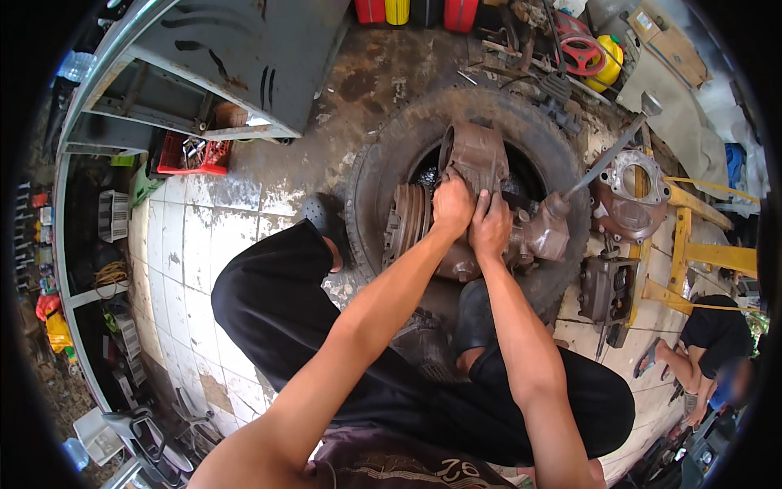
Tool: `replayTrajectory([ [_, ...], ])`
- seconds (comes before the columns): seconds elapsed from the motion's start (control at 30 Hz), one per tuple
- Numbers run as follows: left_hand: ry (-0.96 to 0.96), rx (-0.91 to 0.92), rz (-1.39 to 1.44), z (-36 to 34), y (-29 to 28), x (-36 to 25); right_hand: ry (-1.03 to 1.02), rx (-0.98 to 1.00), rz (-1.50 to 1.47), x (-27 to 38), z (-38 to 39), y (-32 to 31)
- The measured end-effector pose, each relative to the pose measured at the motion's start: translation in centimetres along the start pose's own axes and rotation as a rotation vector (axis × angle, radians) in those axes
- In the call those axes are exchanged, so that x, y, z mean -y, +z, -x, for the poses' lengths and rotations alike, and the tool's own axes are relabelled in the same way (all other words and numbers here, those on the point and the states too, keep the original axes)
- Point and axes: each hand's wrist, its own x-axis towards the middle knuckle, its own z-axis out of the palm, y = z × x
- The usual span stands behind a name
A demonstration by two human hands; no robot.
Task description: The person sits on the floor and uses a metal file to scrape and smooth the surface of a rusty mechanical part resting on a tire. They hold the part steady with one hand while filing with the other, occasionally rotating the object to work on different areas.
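Note:
A brown, greasy gearbox (542, 236) lies on a large worn tire (371, 183) between my feet. Its round open housing (475, 147) faces away at the top, and a ribbed round part (407, 216) sits on its left. From its right side a long metal lever (607, 155) slants up. My left hand (454, 202) is closed against the lower edge of the housing, its fingers curled. Close beside it, my right hand (491, 224) is closed too, thumb and fingers bent against the casting. What lies between the fingers of either hand is hidden.
At the right lie another flanged housing (631, 191), a smaller metal part (607, 287) and a yellow metal stand (680, 253). A person (709, 342) crouches at the far right. A red tool crate (194, 155) sits by the grey metal cabinet (236, 57) at left.

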Motion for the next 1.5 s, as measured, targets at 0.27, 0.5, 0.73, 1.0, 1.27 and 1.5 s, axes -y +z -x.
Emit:
replayTrajectory([
  [0.27,0.063,-0.094,0.019,0.7,-0.1,0.1,-0.005,-0.001,-0.027,0.2,-0.1,0.1],
  [0.5,0.111,-0.145,0.009,1.6,-0.2,0.0,-0.047,-0.022,-0.042,-0.3,0.2,0.1],
  [0.73,0.086,-0.021,-0.118,1.7,-0.9,-1.0,-0.079,-0.033,0.0,-0.9,0.1,0.0],
  [1.0,0.104,-0.036,-0.111,1.4,-0.7,-0.4,-0.054,-0.018,0.008,-0.4,-0.1,-0.1],
  [1.27,0.127,-0.014,-0.114,1.7,-0.9,-0.7,-0.032,-0.002,0.008,-0.4,0.1,-0.4],
  [1.5,0.187,-0.122,-0.053,0.6,-0.3,-0.1,-0.031,-0.007,-0.014,-0.2,-0.2,-0.2],
])
